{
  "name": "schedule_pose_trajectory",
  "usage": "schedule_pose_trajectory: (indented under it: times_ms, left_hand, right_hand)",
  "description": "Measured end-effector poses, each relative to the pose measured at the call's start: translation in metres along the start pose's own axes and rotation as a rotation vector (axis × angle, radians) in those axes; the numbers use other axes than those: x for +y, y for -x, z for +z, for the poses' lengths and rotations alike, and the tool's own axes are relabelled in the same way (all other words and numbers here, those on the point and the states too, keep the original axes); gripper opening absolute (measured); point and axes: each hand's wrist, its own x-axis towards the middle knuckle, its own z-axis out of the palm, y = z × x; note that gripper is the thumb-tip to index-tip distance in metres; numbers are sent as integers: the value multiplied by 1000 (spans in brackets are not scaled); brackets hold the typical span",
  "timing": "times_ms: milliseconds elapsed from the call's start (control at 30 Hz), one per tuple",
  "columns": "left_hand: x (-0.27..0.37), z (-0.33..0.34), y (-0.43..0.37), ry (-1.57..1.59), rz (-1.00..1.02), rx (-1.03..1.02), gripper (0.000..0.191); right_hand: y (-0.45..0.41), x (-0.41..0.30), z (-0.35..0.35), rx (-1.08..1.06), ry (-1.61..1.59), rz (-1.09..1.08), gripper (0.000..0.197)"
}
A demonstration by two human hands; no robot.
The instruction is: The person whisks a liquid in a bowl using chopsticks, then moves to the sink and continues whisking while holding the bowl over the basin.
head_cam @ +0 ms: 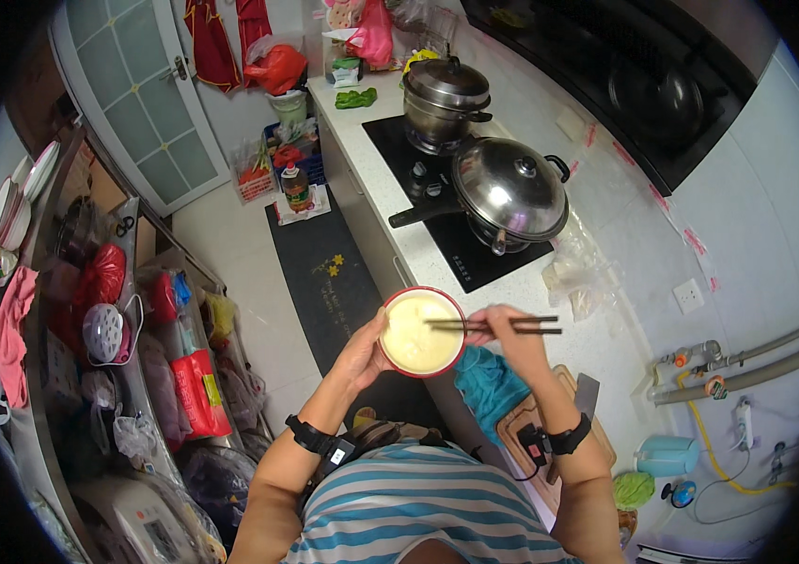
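My left hand [366, 350] holds a red-rimmed bowl [387, 358] by its left side, in front of my body. Pale yellow liquid [419, 342] that looks like beaten egg fills much of it. From the right, my right hand [502, 331] grips a pair of dark chopsticks [537, 326], whose tips reach into the liquid. Beyond the bowl, a wok with a domed steel lid [505, 185] sits on the near burner of a black gas hob [450, 261]. A lidded steel pot [445, 99] stands on the far burner, where a bluish glow shows beneath it.
A teal cloth [484, 384], a wooden cutting board [519, 430] and a cleaver [587, 395] lie on the counter near my right forearm. The wok's black handle [424, 213] juts over the counter's front edge. Green peppers [356, 98] lie at the far end. Crowded shelves [133, 282] stand at the left.
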Motion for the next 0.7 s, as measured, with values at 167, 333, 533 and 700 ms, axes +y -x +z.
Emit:
schedule_pose_trajectory:
  times_ms: [167,333,533,700]
  left_hand:
    - [3,0,2,-16,-4,43,58]
    - [3,2,-1,-10,7,38,57]
    - [3,0,-2,-13,19,55,56]
    - [4,-2,-1,-16,20,57,55]
  right_hand:
    - [-1,-10,-11,166,-98,41,39]
    - [4,-12,9,-43,-34,76,37]
    - [-1,-19,-13,89,89,-25,36]
    - [5,-21,-6,-112,-10,178,41]
